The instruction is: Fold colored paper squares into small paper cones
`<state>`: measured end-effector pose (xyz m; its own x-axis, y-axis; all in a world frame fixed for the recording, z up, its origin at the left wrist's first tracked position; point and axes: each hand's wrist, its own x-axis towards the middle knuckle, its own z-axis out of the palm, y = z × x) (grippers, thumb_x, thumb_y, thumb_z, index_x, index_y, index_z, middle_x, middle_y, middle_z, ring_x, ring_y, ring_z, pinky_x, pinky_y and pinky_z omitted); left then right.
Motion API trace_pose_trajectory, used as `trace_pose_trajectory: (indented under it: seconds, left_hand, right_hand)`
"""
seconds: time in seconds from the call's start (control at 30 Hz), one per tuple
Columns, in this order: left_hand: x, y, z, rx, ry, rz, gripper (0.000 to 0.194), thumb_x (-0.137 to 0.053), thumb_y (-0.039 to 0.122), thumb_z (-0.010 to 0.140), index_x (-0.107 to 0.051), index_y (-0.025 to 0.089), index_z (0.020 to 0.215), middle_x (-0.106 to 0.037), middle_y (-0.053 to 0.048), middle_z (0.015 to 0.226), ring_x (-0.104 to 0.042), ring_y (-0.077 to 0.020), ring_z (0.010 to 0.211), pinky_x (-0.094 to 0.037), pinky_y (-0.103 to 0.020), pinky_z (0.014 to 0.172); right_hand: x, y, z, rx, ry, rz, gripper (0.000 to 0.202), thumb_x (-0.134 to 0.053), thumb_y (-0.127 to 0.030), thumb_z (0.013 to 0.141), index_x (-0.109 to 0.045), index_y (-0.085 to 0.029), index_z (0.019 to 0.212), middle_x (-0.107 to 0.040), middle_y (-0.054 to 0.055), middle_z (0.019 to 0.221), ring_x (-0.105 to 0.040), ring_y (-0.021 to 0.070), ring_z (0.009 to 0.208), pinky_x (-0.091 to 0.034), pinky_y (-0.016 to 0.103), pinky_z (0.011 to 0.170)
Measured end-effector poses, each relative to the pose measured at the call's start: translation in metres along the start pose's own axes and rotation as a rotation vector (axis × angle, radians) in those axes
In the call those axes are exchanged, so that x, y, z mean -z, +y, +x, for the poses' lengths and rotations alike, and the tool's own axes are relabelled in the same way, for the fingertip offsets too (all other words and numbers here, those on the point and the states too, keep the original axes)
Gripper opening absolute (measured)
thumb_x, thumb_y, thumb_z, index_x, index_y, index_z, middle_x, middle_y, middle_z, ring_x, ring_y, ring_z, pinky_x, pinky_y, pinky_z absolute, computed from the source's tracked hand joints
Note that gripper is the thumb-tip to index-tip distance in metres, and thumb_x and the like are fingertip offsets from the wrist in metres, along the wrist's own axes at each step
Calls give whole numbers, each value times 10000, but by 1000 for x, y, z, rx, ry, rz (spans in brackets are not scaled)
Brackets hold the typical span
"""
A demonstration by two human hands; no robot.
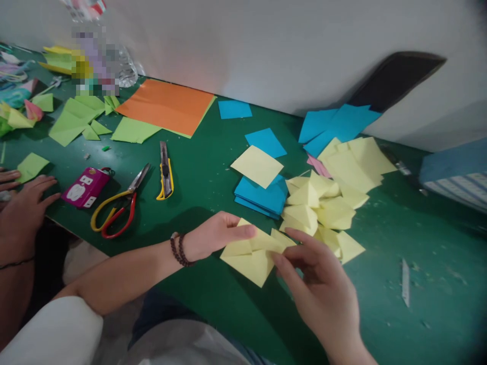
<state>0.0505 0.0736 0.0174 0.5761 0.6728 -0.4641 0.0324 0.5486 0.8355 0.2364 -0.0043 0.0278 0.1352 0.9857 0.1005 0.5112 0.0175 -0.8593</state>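
Note:
A partly folded square of yellow paper [253,258] is held in the air over the table's front edge. My left hand [216,233] grips its upper left part, thumb on top and fingers beneath. At its right corner, my right hand [319,279] pinches the sheet between thumb and fingers. Just beyond lie several folded yellow paper pieces [323,203] in a loose heap. Left of that heap is a stack of blue paper squares [261,195], with a flat yellow square [257,166] resting partly over it.
Scissors [125,203], a yellow utility knife [165,172] and a magenta box [87,187] lie to the left. Orange paper [167,104] is by the wall. A co-worker's hands [28,208] touch green paper at far left. A loose blade [405,283] lies at right.

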Motion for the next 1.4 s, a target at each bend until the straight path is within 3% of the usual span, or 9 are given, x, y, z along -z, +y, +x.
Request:
trace_pose_trajectory:
  seconds: [0.2, 0.37, 0.5, 0.6, 0.7, 0.87, 1.07, 1.27, 1.4]
  left_hand:
    - [4, 2, 1, 53, -47, 86, 397, -814, 500, 632, -719, 125, 719, -662, -21, 660, -583, -130, 604, -430, -226, 550]
    - [0, -1, 2, 13, 55, 11, 397, -785, 502, 680, -742, 118, 771, -715, -50, 747, -631, -143, 655, -490, -243, 624]
    - [-2, -2, 1, -16, -9, -89, 515, -785, 597, 621, -744, 111, 789, -721, -61, 764, -663, -173, 726, -534, -273, 685]
    - [-3, -2, 0, 2, -36, -81, 505, -836, 521, 586, -753, 118, 878, -738, -75, 849, -684, -202, 799, -549, -294, 723]
    - [-4, -4, 0, 27, 11, -23, 429, -849, 400, 611, -754, 114, 915, -747, -94, 903, -695, -226, 837, -554, -314, 750]
    - [-7, -8, 1, -3, 94, -70, 356, -816, 355, 661, -761, 112, 916, -752, -113, 975, -705, -236, 865, -564, -329, 770]
    - [-9, -9, 1, -10, 107, -110, 403, -849, 398, 623, -764, 105, 887, -755, -123, 965, -710, -256, 880, -560, -365, 812]
    - [-6, -2, 2, -28, -16, -229, 558, -911, 447, 478, -759, 123, 906, -757, -98, 932, -706, -222, 843, -560, -323, 775]
    - [-3, 1, 2, -27, 98, -222, 453, -867, 489, 559, -746, 104, 767, -741, -76, 781, -676, -159, 718, -538, -244, 661]
  right_hand:
    - [3, -6, 4, -127, 43, 60, 349, -673, -376, 828, -589, -239, 1138, -637, -18, 679, -603, 123, 528, -531, 235, 494]
    - [0, -1, 3, -84, -40, 28, 409, -604, -383, 876, -525, -247, 1253, -649, -26, 669, -635, 128, 540, -534, 229, 494]
    - [-2, 5, 3, -46, -40, 24, 449, -607, -345, 877, -476, -247, 1296, -630, -48, 622, -628, 126, 536, -541, 235, 513]
    - [-3, 5, 3, -67, -35, 71, 516, -606, -343, 879, -418, -249, 1350, -622, -56, 619, -623, 132, 537, -542, 249, 508]
    - [-4, 5, 2, -72, -65, 85, 517, -608, -333, 879, -418, -262, 1355, -618, -53, 619, -623, 138, 536, -537, 257, 499]
    - [-4, 5, 2, -65, -53, 87, 484, -591, -356, 889, -444, -272, 1342, -667, -10, 727, -634, 145, 558, -545, 272, 496]
    - [-5, 7, 3, -82, -28, 117, 475, -619, -337, 870, -455, -272, 1311, -644, -36, 678, -614, 133, 559, -514, 245, 487]
    - [2, 2, 7, -115, -59, 130, 461, -603, -332, 883, -445, -275, 1312, -612, -36, 686, -587, 125, 576, -502, 230, 484]
    - [4, 4, 8, -78, -51, 133, 385, -530, -330, 926, -474, -278, 1304, -580, -19, 739, -572, 117, 615, -545, 237, 536]
